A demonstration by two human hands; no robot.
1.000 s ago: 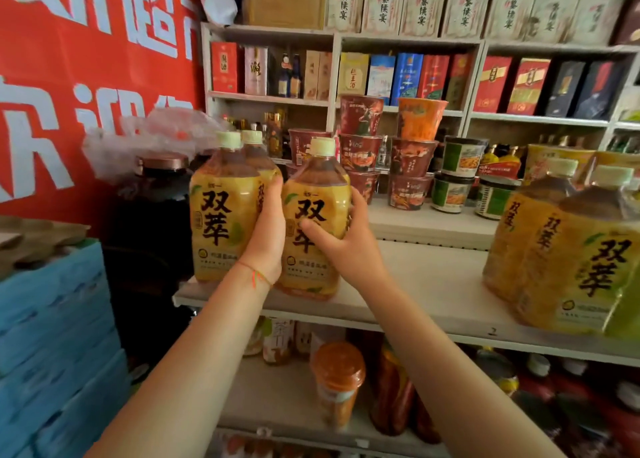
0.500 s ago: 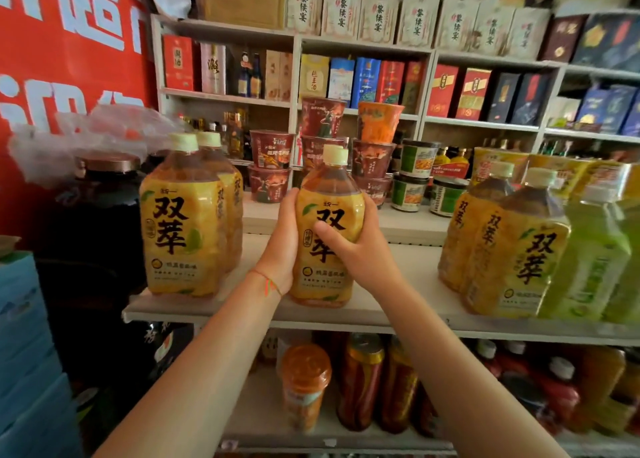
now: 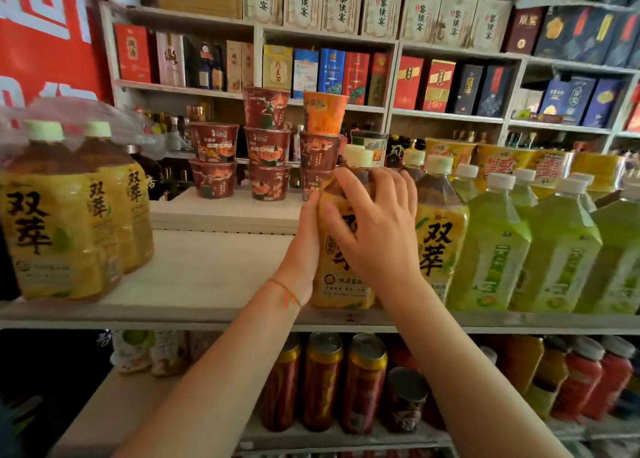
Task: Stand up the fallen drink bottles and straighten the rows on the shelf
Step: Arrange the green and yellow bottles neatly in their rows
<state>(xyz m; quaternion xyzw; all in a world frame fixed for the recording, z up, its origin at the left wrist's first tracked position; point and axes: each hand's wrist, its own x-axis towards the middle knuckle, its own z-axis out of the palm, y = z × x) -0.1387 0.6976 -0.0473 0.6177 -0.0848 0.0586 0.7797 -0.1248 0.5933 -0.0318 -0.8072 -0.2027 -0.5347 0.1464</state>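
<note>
A yellow-labelled tea bottle point(image 3: 341, 284) stands upright on the pale shelf point(image 3: 207, 277), held between both hands. My left hand point(image 3: 304, 246) presses against its left side. My right hand point(image 3: 374, 229) wraps over its front and shoulder, fingers curled round it. It stands right beside another yellow tea bottle point(image 3: 438, 235) at the left end of a row. Green-labelled bottles point(image 3: 495, 249) continue that row to the right. A separate group of yellow tea bottles point(image 3: 62, 215) stands at the shelf's left end.
Stacked instant noodle cups point(image 3: 266, 145) sit on a raised ledge behind the shelf. Boxed goods fill the upper shelves point(image 3: 329, 73). Cans point(image 3: 322, 381) and red bottles point(image 3: 588, 378) stand on the lower shelf. A red banner point(image 3: 45, 34) hangs at the left.
Both hands have carried the tea bottle rightward along the shelf, away from the left group and up against the row at the right. The view has swung to the right.
</note>
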